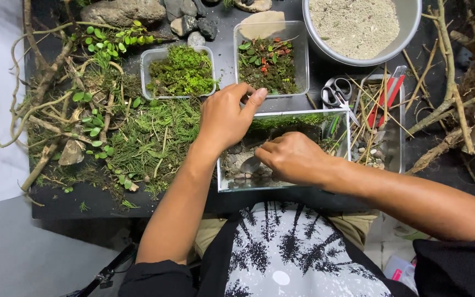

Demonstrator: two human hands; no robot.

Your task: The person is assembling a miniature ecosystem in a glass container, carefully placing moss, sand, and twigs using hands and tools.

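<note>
Glass tank point(284, 184): small rectangular terrarium, sits at the near edge of the black table point(56, 192), directly in front of the person. Everything below is placed relative to it.

Right hand point(295, 159) is down inside the tank, fingers curled, apparently pressing a grey stone point(250, 165) into the pebble bed on the tank's left side. Whether the stone is pinched or just pushed, I cannot tell; the fingertips are hidden. Left hand point(227, 116) hovers over the tank's back-left corner, thumb and forefinger closed together in a pinch; what's in the pinch is too small to see.

Around the tank:
- behind it, left: clear tub of bright green moss point(182, 71)
- behind it, centre: clear tub of dark mixed plants with red bits point(268, 65)
- behind it, right: metal bowl of pale sand point(358, 25)
- right of it: tray with scissors point(336, 91), sticks and red-handled tools
- left of it: loose green sprigs and roots point(149, 140) spread on the table

My read on doing this well:
- seat the stone low, wiggle it until it stops rocking
- keep knuckles off the glass walls, the tank is tight
- don't flatten the green strip along the back wall
- keep the left hand's pinch clear until the stone is settled
</note>
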